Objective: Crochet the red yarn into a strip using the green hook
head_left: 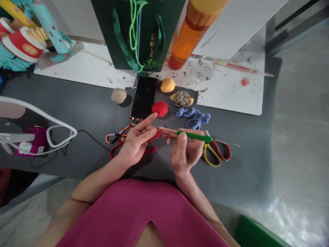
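Everything here seems to turn on how the hook (195, 136) meets the red piece (154, 134). The hook lies almost crosswise in front of the person, its long axis running left to right, with the metal tip pointing left and set slightly farther from the body than the green butt end. That tip reaches the edge of the red piece, in the narrow space between the two hands; whether it passes through a loop or only touches the edge is too small to tell. The right hand (186, 151) pinches the handle between thumb and fingers, the thumb lying on top, so the hook extends from it toward the left. The left hand (135, 142) pinches the red piece between thumb and fingers, its index finger stretched out and away from the body. The red piece is thus held above the table (246, 178), directly left of the right hand and at the left hand's fingertips; more red work shows below the left hand, though I cannot tell if it is all one length. The red ball (159, 109) sits just beyond that stretched index finger, beside the phone (144, 97), so the left hand is the nearer one to it. The scissors (217, 154) lie to the right of the right hand, near the hook's butt end.
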Demonstrator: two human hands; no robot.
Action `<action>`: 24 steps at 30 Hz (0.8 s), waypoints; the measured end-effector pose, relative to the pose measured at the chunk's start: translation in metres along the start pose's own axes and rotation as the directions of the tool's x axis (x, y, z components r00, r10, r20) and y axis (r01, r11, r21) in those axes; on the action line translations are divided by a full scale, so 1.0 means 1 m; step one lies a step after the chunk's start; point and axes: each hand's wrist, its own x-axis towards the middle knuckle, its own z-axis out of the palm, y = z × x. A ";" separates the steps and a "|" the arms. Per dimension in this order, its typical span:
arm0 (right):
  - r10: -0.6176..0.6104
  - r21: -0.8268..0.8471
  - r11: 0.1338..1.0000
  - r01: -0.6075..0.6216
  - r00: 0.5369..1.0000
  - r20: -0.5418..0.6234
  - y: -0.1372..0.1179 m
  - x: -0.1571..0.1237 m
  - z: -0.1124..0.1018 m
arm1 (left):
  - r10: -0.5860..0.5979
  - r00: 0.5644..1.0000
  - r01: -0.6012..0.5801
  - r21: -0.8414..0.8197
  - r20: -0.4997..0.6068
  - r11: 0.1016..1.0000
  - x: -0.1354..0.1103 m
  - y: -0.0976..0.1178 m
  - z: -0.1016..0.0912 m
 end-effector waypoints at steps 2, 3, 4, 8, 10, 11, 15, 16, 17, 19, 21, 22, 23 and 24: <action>0.009 0.038 0.999 -0.009 1.000 0.003 0.001 0.000 0.000 | -0.017 1.000 0.017 0.014 0.006 1.000 0.000 0.000 -0.002; 0.008 0.052 0.999 -0.008 1.000 0.005 0.001 0.000 0.000 | -0.025 1.000 0.024 0.018 0.010 1.000 0.000 0.000 -0.002; 0.009 0.063 0.998 -0.010 1.000 0.005 0.001 0.000 0.000 | -0.030 0.999 0.030 0.019 0.013 0.999 0.000 0.000 -0.003; 0.076 0.115 0.990 -0.079 0.997 0.034 0.002 0.004 0.001 | -0.020 1.000 0.020 0.002 0.021 1.000 0.001 0.002 -0.001; 0.124 0.200 0.970 -0.138 0.989 0.081 0.005 0.007 0.003 | 0.003 0.999 -0.003 0.002 0.038 1.000 0.001 0.002 0.001; 0.146 0.249 0.953 -0.169 0.983 0.111 0.006 0.008 0.004 | 0.016 0.999 -0.016 0.008 0.051 1.000 0.000 0.001 0.002; 0.161 0.381 0.900 -0.209 0.975 0.155 0.006 0.007 0.011 | 0.114 0.990 -0.121 0.087 0.079 0.989 -0.002 -0.001 0.003; 0.148 0.391 0.901 -0.190 0.980 0.136 0.005 0.006 0.013 | 0.142 0.987 -0.150 0.126 0.075 0.981 -0.003 -0.002 0.004; 0.130 0.390 0.906 -0.166 0.985 0.117 0.004 0.005 0.014 | 0.164 0.984 -0.173 0.169 0.067 0.970 -0.004 -0.003 0.004; 0.085 0.351 0.929 -0.117 0.991 0.107 0.000 0.005 0.013 | 0.197 0.979 -0.204 0.235 0.053 0.951 -0.006 -0.003 0.004; -0.009 0.241 0.970 -0.022 0.992 0.127 -0.002 0.005 0.010 | 0.225 0.974 -0.225 0.252 0.031 0.941 -0.006 -0.004 0.004; -0.085 0.170 0.984 0.061 0.987 0.138 -0.003 0.006 0.008 | 0.232 0.972 -0.230 0.243 0.018 0.943 -0.006 -0.004 0.005; -0.166 0.095 0.984 0.153 0.975 0.149 -0.003 0.006 0.006 | 0.225 0.974 -0.221 0.222 0.005 0.950 -0.006 -0.005 0.005; -0.240 0.026 0.971 0.239 0.959 0.151 -0.003 0.007 0.005 | 0.201 0.979 -0.197 0.190 -0.005 0.962 -0.006 -0.005 0.005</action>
